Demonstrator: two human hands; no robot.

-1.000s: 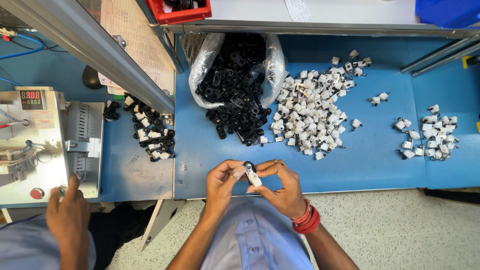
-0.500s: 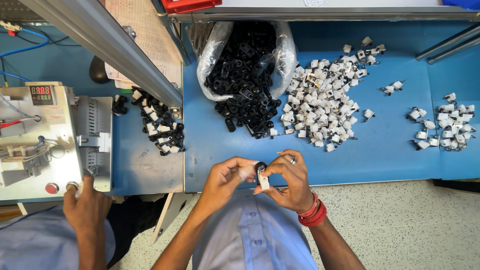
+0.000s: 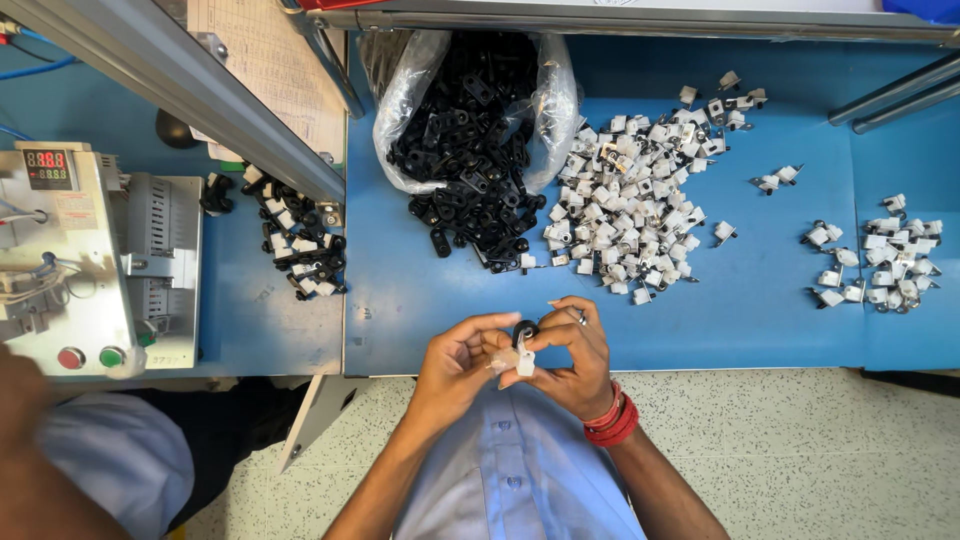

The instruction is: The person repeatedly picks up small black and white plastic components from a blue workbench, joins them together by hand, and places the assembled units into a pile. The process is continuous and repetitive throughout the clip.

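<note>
White plastic clip [image 3: 524, 362] with small black ring piece [image 3: 524, 330], pinched between both our hands.
Left hand [image 3: 458, 362] and right hand [image 3: 572, 352] fingers closed on it, just off blue table [image 3: 760, 310] edge.

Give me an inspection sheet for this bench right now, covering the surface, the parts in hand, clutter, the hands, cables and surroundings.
Surface: blue bench top, bare along its front edge.
Job's things: small white part with a black ring piece at its top, held between both hands at the bench edge.
Clutter: clear bag of black parts spilling out; big pile of white parts; smaller pile far right; mixed black and white parts on the left.
Grippers: left hand and right hand both pinch the assembly.
Cables: blue cable at top left.
Surroundings: grey machine with red and green buttons; another person's sleeve at lower left; speckled floor.
</note>
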